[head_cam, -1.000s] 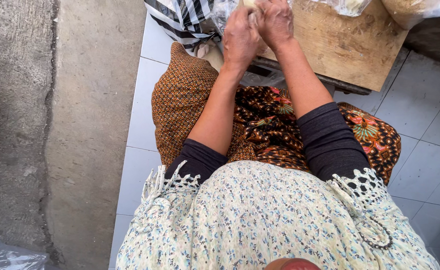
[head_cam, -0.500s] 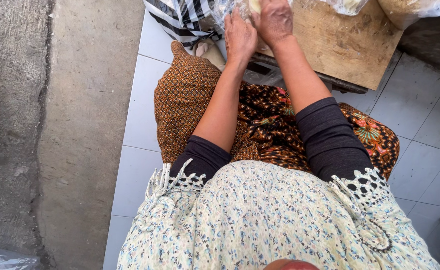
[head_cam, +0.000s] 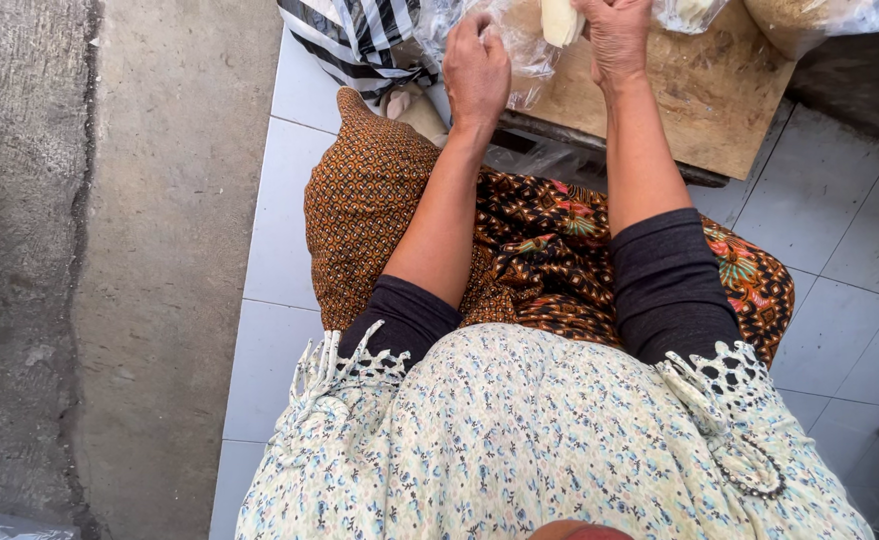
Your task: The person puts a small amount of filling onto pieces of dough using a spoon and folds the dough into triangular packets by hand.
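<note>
Right hand (head_cam: 615, 35) pinching pale piece (head_cam: 560, 20); hands now apart, left hand (head_cam: 475, 70) on plastic bag (head_cam: 525, 50).

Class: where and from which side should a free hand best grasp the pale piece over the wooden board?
Probably the pale piece by its lower end, from below: the right hand covers its right side and clear plastic lies left.
</note>
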